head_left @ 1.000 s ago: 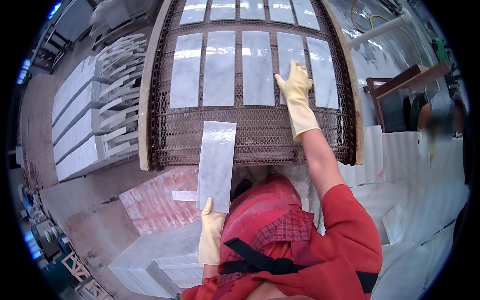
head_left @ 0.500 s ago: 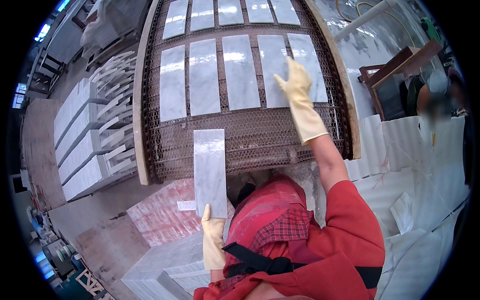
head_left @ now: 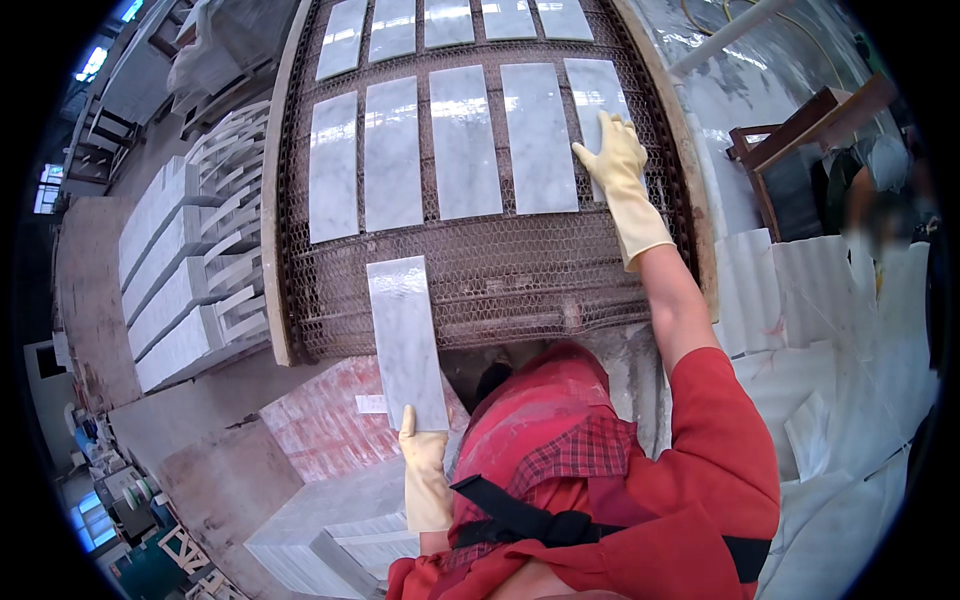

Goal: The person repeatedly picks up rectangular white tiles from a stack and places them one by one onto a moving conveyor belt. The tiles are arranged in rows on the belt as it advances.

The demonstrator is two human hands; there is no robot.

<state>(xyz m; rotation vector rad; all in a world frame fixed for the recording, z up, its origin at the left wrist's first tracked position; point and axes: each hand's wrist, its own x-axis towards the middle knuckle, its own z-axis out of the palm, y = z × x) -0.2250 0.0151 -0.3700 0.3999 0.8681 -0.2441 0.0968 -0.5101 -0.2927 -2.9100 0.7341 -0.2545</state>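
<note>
My left hand [head_left: 427,465], in a cream rubber glove, is closed round the lower end of a grey-white marble tile [head_left: 407,335]. The thumb lies over the tile's face, and its far end overlaps the near edge of the wire mesh conveyor [head_left: 480,270]. My right hand [head_left: 615,155], gloved likewise, rests on the rightmost marble tile [head_left: 592,85] of the nearer row, thumb spread away from the fingers. That hand hides part of the tile. Beside it on the left lies another glossy marble tile [head_left: 540,140], one of several set side by side across the mesh.
A second row of tiles [head_left: 448,22] lies farther up the conveyor. Stacked pale slabs [head_left: 165,280] with thin strips stand to the left. Below are a red-stained block [head_left: 320,420] and a pale stack [head_left: 330,530]. White foam sheeting [head_left: 770,300] and a brown wooden frame [head_left: 800,140] are at right.
My right hand has moved right, from between two tiles onto the rightmost one. The tile in my left hand has tilted, its far end shifting left.
</note>
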